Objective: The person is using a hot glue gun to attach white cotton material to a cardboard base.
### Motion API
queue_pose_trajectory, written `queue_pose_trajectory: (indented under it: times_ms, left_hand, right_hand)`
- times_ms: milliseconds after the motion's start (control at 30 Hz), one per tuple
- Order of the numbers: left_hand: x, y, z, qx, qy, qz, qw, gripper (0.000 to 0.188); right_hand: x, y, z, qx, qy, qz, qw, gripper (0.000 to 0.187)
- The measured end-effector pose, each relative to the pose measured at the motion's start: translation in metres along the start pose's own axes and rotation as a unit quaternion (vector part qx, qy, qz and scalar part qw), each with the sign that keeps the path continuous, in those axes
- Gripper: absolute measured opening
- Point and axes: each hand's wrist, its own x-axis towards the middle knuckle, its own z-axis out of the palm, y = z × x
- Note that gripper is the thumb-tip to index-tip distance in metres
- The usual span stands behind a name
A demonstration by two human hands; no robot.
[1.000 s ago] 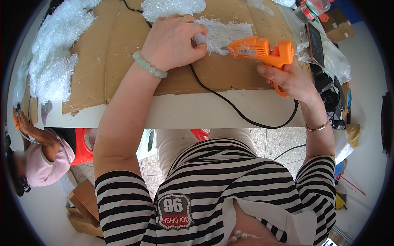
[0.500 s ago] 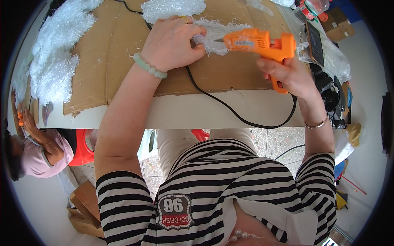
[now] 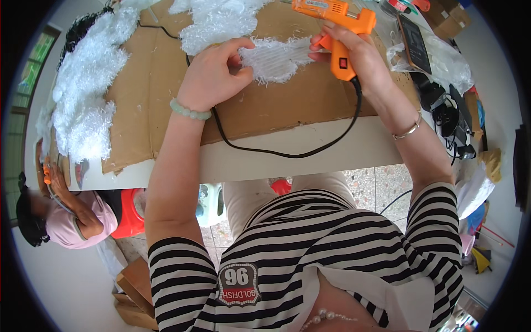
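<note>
Both hands [image 3: 213, 74] [image 3: 354, 52] — fringe piece [image 3: 274, 58] between

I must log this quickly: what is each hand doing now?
Left hand: pinching the white fluffy fibre strip on brown cardboard sheet.
Right hand: closed around orange plastic glue gun.

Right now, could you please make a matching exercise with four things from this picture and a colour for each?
Things:
1. glue gun
2. power cord
3. bead bracelet
4. cardboard sheet

Colours:
A. brown
B. pale green
C. orange
D. black

Pairs: 1-C, 2-D, 3-B, 4-A. The right hand holds the glue gun; the bead bracelet sits on the left wrist.
</note>
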Motion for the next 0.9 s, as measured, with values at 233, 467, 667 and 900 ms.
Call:
queue_pose_trajectory:
  times_ms: [233,467,667,900]
  left_hand:
    - [0.001,0.013,-0.005,0.013,0.126,0.066,0.99,0.034]
    - [0.005,0.064,0.016,0.19,0.041,0.195,0.961,0.029]
    - [0.011,0.06,0.035,0.258,0.05,0.204,0.943,0.016]
    - [0.025,0.037,0.038,0.172,0.048,0.093,0.98,0.007]
  right_hand:
    - [0.01,0.017,-0.001,0.012,-0.005,0.022,1.0,0.031]
    - [0.013,0.024,-0.001,0.026,-0.007,0.041,0.999,0.031]
    - [0.016,0.032,-0.001,0.041,-0.025,0.015,0.999,0.03]
    - [0.015,0.034,-0.003,0.037,-0.034,0.018,0.999,0.031]
